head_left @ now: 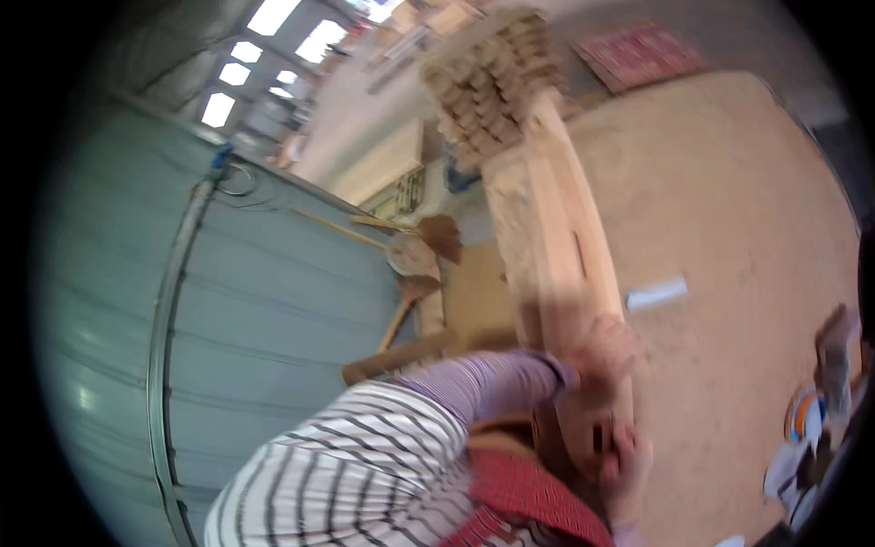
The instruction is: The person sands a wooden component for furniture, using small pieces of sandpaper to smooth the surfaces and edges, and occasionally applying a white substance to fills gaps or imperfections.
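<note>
Wooden plank (561, 219), pale and long, runs from the person's chest up toward a stack of cut wood blocks (497, 77) at the top of the view. Left hand (606, 351), arm in a striped purple sleeve (483, 383), sits on the plank's near end with its fingers wrapped over the right edge. Right hand (629, 460) is lower, at the butt end, fingers closed on the wood as far as the motion blur lets me tell. So the plank is off the sandy floor (729, 228) at this end, carried in both hands; whether the far end rests on anything is unclear.

Step in hand, my read: lifting or hauling the plank lengthwise. Next move calls for a firm two-hand hold and keeping the long piece level, clear of the grey-green metal wall (273, 301) on the left and the brooms (424, 246) leaning by it. A white scrap (656, 294) lies on the floor just right of the plank.
</note>
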A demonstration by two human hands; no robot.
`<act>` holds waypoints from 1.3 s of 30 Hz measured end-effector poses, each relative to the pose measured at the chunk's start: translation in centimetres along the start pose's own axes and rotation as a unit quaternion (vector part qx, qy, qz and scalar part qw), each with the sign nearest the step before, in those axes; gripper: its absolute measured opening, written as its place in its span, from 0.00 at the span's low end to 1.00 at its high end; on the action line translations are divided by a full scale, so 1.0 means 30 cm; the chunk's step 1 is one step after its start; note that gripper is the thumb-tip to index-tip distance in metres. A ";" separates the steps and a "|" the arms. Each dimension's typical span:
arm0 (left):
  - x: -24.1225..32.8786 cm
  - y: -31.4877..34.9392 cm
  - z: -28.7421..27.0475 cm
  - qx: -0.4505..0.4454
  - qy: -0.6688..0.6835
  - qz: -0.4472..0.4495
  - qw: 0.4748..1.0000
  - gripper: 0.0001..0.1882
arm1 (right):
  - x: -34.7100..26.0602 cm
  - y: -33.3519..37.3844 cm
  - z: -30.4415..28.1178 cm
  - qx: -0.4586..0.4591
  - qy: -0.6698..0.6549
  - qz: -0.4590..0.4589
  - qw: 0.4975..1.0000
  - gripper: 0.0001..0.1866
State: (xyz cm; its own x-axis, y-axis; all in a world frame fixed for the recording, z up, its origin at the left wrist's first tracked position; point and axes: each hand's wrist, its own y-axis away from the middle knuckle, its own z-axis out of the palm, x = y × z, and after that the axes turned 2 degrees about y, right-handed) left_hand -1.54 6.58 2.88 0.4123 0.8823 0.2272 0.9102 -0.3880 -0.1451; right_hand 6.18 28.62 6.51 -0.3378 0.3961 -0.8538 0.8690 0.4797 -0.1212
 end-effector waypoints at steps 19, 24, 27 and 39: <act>-0.209 -0.229 -0.032 0.049 0.111 -0.064 0.991 0.32 | -0.128 0.146 0.009 0.473 -0.029 0.317 0.822 0.22; -0.368 -0.407 -0.057 -0.149 0.109 0.119 0.976 0.26 | -0.051 0.080 -0.027 0.682 -0.143 0.300 0.652 0.24; -0.398 -0.477 -0.082 -0.170 0.143 0.231 0.947 0.23 | 0.051 0.168 -0.051 0.616 0.055 0.419 0.664 0.35; -0.077 -0.288 -0.173 -0.402 0.302 0.434 0.747 0.21 | -0.121 -0.031 0.420 0.769 -0.037 0.438 0.465 0.23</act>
State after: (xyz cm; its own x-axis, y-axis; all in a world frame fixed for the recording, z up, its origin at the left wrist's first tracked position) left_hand -10.16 6.52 8.62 0.5824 0.0183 0.8127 -0.0808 -0.9935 0.0803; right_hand 11.14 16.86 3.34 0.3529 -0.1439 -0.9245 -0.0882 -0.9888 0.1202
